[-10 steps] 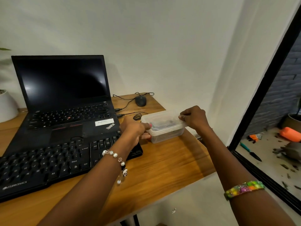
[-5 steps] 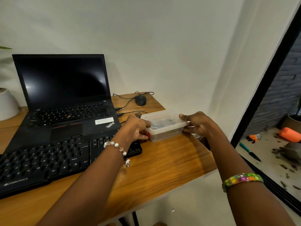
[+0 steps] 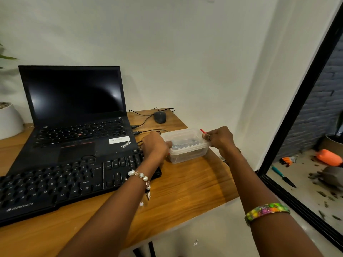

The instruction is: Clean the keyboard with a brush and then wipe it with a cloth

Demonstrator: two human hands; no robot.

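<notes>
Hands on the box now: the left hand (image 3: 155,145) grips the near-left end of a clear plastic container (image 3: 185,145), fingers curled round its rim, while the right hand (image 3: 219,139) pinches the far-right corner, fingers closed on the lid edge beside a small red tab (image 3: 202,131). The container sits on the wooden desk (image 3: 185,188) near its right edge, just beside the right end of the black keyboard (image 3: 74,180). Something dark lies inside it, too blurred through the plastic to name.

The keyboard runs along the desk's front-left stretch, and the left forearm, with its pearl bracelet (image 3: 139,175), crosses over the right-hand keys. Tight behind the keyboard stands an open black laptop (image 3: 78,115), screen dark, its front lip touching or overlapping the keyboard's back edge. Two cables plug into its right side and trail between laptop and container. A black mouse (image 3: 160,117) rests at the desk's far right corner. A white plant pot (image 3: 9,119) sits at the far left edge. The right wrist carries a bright multicoloured bangle (image 3: 267,212).
</notes>
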